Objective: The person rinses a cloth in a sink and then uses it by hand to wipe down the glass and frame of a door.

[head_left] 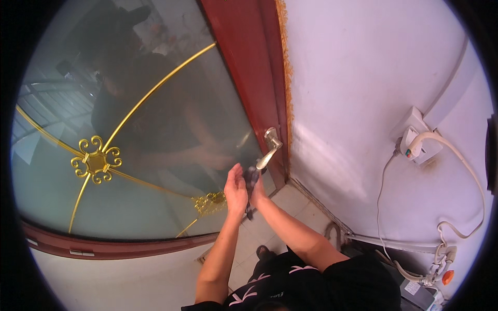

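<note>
Just below the metal lever handle of a glass door, my two hands are close together. Between them is a dark, crumpled, cloth-like piece, with a strip of it hanging down. My left hand is beside its left edge, fingers stretched upward and palm turned inward. My right hand holds the piece from the right; most of its fingers are hidden behind it. The top of the piece is close to the handle's tip, and I cannot tell whether they touch.
The door has a red frame and reflective glass with gold scrollwork. On the white wall at right are a socket with plugs and a hanging cable. Pipes and a valve stand at lower right above tiled floor.
</note>
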Motion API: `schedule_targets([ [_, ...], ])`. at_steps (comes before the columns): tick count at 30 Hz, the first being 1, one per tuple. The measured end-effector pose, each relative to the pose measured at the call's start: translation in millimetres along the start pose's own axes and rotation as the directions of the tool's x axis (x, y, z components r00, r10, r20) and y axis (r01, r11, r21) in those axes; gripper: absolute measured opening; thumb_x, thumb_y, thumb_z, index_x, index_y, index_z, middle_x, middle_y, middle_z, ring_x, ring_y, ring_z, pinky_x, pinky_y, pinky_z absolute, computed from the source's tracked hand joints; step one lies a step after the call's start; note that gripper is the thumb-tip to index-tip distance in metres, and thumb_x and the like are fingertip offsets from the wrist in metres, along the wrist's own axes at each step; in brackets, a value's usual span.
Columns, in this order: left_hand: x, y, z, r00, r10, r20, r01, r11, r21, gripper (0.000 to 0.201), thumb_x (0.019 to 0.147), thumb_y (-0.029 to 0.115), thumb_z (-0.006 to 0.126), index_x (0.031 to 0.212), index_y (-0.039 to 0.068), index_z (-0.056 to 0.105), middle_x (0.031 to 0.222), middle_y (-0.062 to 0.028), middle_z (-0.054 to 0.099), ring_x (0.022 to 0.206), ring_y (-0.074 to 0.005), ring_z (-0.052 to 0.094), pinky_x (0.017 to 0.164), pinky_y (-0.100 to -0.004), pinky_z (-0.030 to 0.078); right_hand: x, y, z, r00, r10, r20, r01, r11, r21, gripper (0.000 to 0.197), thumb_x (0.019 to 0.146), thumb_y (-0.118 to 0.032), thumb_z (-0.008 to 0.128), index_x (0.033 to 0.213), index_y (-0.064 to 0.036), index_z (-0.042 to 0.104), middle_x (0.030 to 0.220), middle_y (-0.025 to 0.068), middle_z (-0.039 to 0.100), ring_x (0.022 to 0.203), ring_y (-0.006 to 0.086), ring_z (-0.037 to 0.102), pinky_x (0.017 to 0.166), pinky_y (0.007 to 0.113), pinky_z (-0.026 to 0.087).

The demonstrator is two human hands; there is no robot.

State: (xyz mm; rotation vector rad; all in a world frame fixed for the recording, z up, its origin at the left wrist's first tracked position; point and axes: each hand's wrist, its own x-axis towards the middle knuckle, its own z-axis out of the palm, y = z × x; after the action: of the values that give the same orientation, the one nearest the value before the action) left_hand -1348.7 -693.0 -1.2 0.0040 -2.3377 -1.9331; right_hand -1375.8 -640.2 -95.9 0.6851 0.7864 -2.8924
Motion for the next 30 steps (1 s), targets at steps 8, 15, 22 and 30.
schedule_targets([
  [8,-42,-55,-36,0.928,-0.173,-0.329,0.161,0.985,-0.063,0.037,0.083,-0.005,0.043,0.119,-0.003,0.049,0.114,-0.0152,0.057,0.109,-0.0227,0.054,0.094,-0.0319,0.041,-1,60,12,0.941,-0.307,0.145,0.339,0.881,-0.33,0.065,0.097,-0.038,0.035,0.144,-0.0046,0.004,0.147,0.0078,0.008,0.134,0.02,0.012,0.109,0.031,0.012],
  [15,-76,-126,-50,0.501,-0.865,0.042,0.547,0.278,-0.79,0.038,0.092,0.032,0.048,0.118,0.004,0.051,0.125,-0.0135,0.05,0.111,-0.0277,0.051,0.092,-0.0414,0.042,-36,74,-17,0.966,0.259,-0.02,-0.26,0.957,-0.131,0.045,0.091,-0.05,0.04,0.115,-0.0125,0.045,0.09,0.0007,0.051,0.079,0.0158,0.051,0.069,0.032,0.045],
  [22,-44,-118,-12,0.666,-0.588,0.459,0.562,-0.009,-0.827,0.026,0.091,0.025,0.052,0.106,0.004,0.054,0.104,-0.0087,0.059,0.088,-0.0213,0.057,0.078,-0.0338,0.045,25,7,-33,0.929,0.159,0.335,-0.182,0.982,0.04,0.037,0.09,-0.054,0.039,0.072,-0.0216,0.044,0.065,-0.0048,0.045,0.059,0.0114,0.049,0.05,0.028,0.04],
  [30,-60,-98,-110,0.574,-0.819,-0.015,0.175,0.141,-0.974,0.029,0.081,0.005,0.049,0.109,0.01,0.048,0.096,-0.0086,0.058,0.092,-0.0256,0.058,0.075,-0.043,0.05,-47,78,70,0.947,0.306,-0.099,-0.321,0.909,-0.267,0.018,0.09,-0.021,0.039,0.092,-0.0072,0.05,0.084,0.0067,0.057,0.069,0.0184,0.058,0.06,0.035,0.049],
])
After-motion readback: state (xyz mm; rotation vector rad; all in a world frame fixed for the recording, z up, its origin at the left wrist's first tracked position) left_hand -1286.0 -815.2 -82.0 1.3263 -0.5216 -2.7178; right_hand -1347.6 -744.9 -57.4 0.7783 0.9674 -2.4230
